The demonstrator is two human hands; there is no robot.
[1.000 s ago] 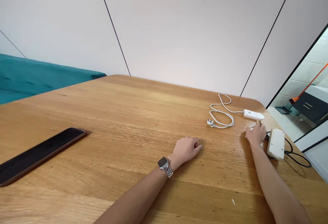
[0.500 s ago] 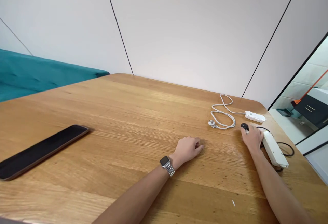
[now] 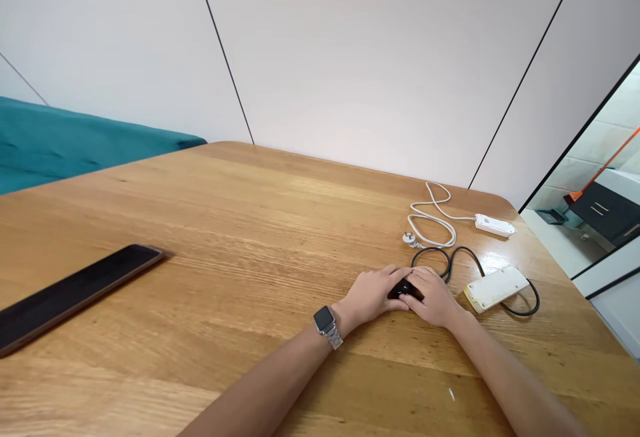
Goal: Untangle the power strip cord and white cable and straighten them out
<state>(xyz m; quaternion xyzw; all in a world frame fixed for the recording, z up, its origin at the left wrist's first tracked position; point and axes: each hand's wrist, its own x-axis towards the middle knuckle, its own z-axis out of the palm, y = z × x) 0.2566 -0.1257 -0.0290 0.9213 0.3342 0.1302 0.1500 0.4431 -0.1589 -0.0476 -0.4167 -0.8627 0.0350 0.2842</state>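
Observation:
Both my hands meet on a small black plug [image 3: 401,288] lying on the wooden table [image 3: 225,224]. My left hand [image 3: 373,294], with a metal watch on its wrist, has its fingers curled against the plug from the left. My right hand [image 3: 434,296] closes over it from the right. A black cable [image 3: 463,257] loops from the plug to a cream power strip [image 3: 496,288] lying just right of my right hand.
A white power strip [image 3: 494,225] with a coiled white cable [image 3: 433,220] and its plug lies farther back right. A dark tablet [image 3: 70,297] lies at the left. A teal sofa [image 3: 75,147] stands behind the table. The table's right edge borders a glass partition.
My right hand has dragged the black plug leftward to my left hand, pulling the cream power strip and its cable along. My left hand has opened onto the plug.

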